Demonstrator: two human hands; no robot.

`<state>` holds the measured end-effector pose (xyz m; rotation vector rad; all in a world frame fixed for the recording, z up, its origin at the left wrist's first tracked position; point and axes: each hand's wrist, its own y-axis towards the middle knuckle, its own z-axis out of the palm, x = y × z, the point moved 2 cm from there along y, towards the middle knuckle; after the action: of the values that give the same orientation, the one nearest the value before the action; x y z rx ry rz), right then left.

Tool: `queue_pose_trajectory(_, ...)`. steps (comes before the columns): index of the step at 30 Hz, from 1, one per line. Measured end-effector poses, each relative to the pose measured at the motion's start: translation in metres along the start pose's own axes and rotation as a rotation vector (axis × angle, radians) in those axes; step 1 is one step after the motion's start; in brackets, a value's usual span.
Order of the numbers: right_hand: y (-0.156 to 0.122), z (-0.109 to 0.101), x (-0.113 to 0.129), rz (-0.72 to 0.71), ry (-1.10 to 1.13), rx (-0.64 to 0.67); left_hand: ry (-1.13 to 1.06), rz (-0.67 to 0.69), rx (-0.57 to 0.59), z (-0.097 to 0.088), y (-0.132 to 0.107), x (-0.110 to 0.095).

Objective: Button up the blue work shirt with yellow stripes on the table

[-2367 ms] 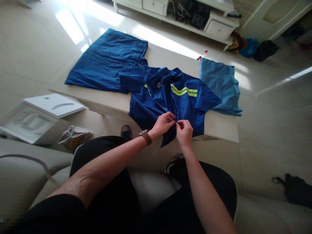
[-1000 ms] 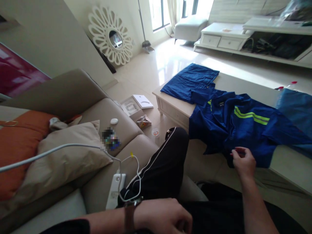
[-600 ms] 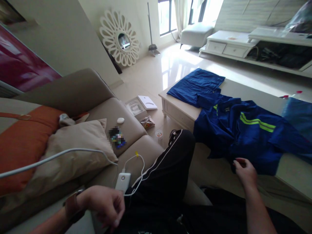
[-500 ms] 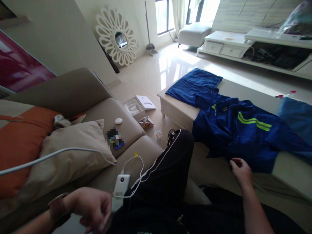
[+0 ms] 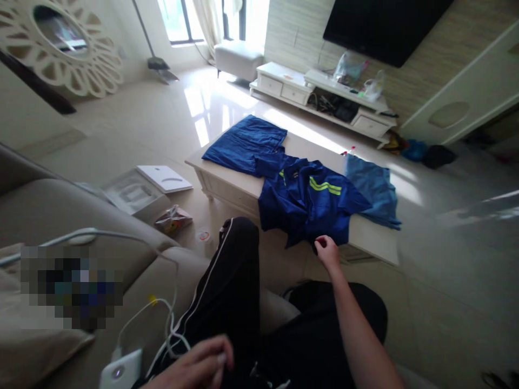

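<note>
A dark blue work shirt (image 5: 302, 197) with yellow-green stripes lies spread over the white coffee table (image 5: 375, 237), its hem hanging over the near edge. At that hem is my right hand (image 5: 328, 253), thumb and fingers pinched on the cloth. My left hand (image 5: 203, 359) hovers over my lap, fingers curled together, with nothing visible in it. Near it, a white power bank (image 5: 121, 371) with a cable (image 5: 135, 320) rests on the sofa. Folded blue cloth (image 5: 245, 143) lies at the table's far left, and lighter blue cloth (image 5: 375, 186) at its right end.
Left of the table, an open white box (image 5: 133, 190), its lid (image 5: 165, 178), a snack bag (image 5: 173, 219) and a plastic cup (image 5: 203, 235) stand on the floor. The sofa (image 5: 85, 208) is at left. Beyond the table is a TV cabinet (image 5: 292, 89).
The view has turned right, bringing the television into sight. My left hand has come across towards my lap. My right hand stays at the shirt's hem.
</note>
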<state>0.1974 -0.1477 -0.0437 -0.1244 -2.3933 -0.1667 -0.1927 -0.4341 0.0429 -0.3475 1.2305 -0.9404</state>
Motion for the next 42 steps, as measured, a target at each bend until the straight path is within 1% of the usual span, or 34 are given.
queue_pose_trajectory(1, 0.005, -0.002, 0.003, -0.004, 0.007, -0.014, -0.216, 0.168, -0.143, 0.017, 0.020, -0.020)
queue_pose_trajectory(2, 0.011, -0.004, 0.006, 0.003, 0.011, -0.024, -0.410, 0.338, -0.323, 0.031, 0.041, -0.040)
queue_pose_trajectory(3, 0.018, -0.004, 0.009, 0.016, 0.014, -0.026, -0.552, 0.535, -0.518, 0.043, 0.061, -0.060)
queue_pose_trajectory(4, 0.026, -0.005, 0.011, 0.030, 0.012, -0.022, -0.629, 0.696, -0.668, 0.055, 0.083, -0.080)
queue_pose_trajectory(5, 0.035, -0.004, 0.012, 0.045, 0.007, -0.013, -0.623, 0.763, -0.702, 0.068, 0.106, -0.098)
queue_pose_trajectory(6, 0.044, -0.003, 0.014, 0.057, 0.001, -0.003, -0.549, 0.754, -0.613, 0.081, 0.132, -0.117)
queue_pose_trajectory(7, 0.053, -0.001, 0.015, 0.067, -0.004, 0.006, -0.489, 0.708, -0.528, 0.092, 0.158, -0.134)
queue_pose_trajectory(8, 0.061, 0.001, 0.015, 0.079, -0.006, 0.011, -0.471, 0.653, -0.488, 0.101, 0.183, -0.149)
queue_pose_trajectory(10, 0.077, 0.007, 0.016, 0.103, -0.005, 0.010, -0.422, 0.569, -0.436, 0.110, 0.232, -0.177)
queue_pose_trajectory(11, 0.083, 0.011, 0.015, 0.113, -0.004, 0.008, -0.343, 0.552, -0.450, 0.110, 0.254, -0.190)
queue_pose_trajectory(12, 0.089, 0.015, 0.015, 0.121, -0.003, 0.009, -0.232, 0.537, -0.493, 0.108, 0.276, -0.202)
queue_pose_trajectory(13, 0.093, 0.019, 0.015, 0.128, -0.002, 0.012, -0.093, 0.519, -0.543, 0.103, 0.297, -0.213)
queue_pose_trajectory(14, 0.096, 0.024, 0.014, 0.134, -0.002, 0.019, 0.043, 0.478, -0.569, 0.098, 0.316, -0.223)
queue_pose_trajectory(16, 0.101, 0.031, 0.013, 0.148, -0.004, 0.040, 0.171, 0.431, -0.561, 0.084, 0.351, -0.238)
queue_pose_trajectory(18, 0.104, 0.033, 0.012, 0.156, -0.003, 0.055, 0.235, 0.414, -0.520, 0.072, 0.377, -0.248)
queue_pose_trajectory(20, 0.106, 0.027, 0.011, 0.149, 0.004, 0.051, 0.292, 0.417, -0.499, 0.063, 0.393, -0.254)
queue_pose_trajectory(22, 0.108, 0.014, 0.010, 0.135, 0.006, 0.017, 0.397, 0.417, -0.508, 0.058, 0.401, -0.257)
queue_pose_trajectory(25, 0.110, -0.005, 0.010, 0.074, 0.048, -0.041, 0.607, 0.404, -0.558, 0.061, 0.406, -0.259)
queue_pose_trajectory(27, 0.112, -0.011, 0.011, 0.032, 0.106, -0.042, 0.654, 0.408, -0.570, 0.068, 0.410, -0.261)
queue_pose_trajectory(28, 0.112, -0.012, 0.012, 0.016, 0.128, -0.026, 0.637, 0.427, -0.548, 0.072, 0.413, -0.263)
queue_pose_trajectory(29, 0.113, -0.013, 0.012, 0.006, 0.139, -0.001, 0.608, 0.453, -0.499, 0.076, 0.416, -0.266)
queue_pose_trajectory(31, 0.114, -0.012, 0.012, -0.013, 0.155, 0.048, 0.554, 0.515, -0.346, 0.085, 0.421, -0.272)
queue_pose_trajectory(33, 0.115, -0.011, 0.011, -0.021, 0.204, 0.068, 0.549, 0.554, -0.214, 0.089, 0.426, -0.276)
queue_pose_trajectory(34, 0.116, -0.011, 0.010, -0.015, 0.240, 0.068, 0.567, 0.558, -0.174, 0.089, 0.427, -0.277)
queue_pose_trajectory(35, 0.117, -0.011, 0.008, -0.004, 0.275, 0.069, 0.589, 0.552, -0.159, 0.088, 0.428, -0.277)
queue_pose_trajectory(37, 0.118, -0.012, 0.004, 0.024, 0.317, 0.060, 0.635, 0.534, -0.171, 0.082, 0.428, -0.274)
queue_pose_trajectory(39, 0.119, -0.015, -0.002, 0.072, 0.279, 0.001, 0.754, 0.552, -0.248, 0.074, 0.425, -0.269)
queue_pose_trajectory(42, 0.118, -0.023, -0.014, 0.160, 0.146, -0.113, 1.016, 0.640, -0.381, 0.061, 0.418, -0.267)
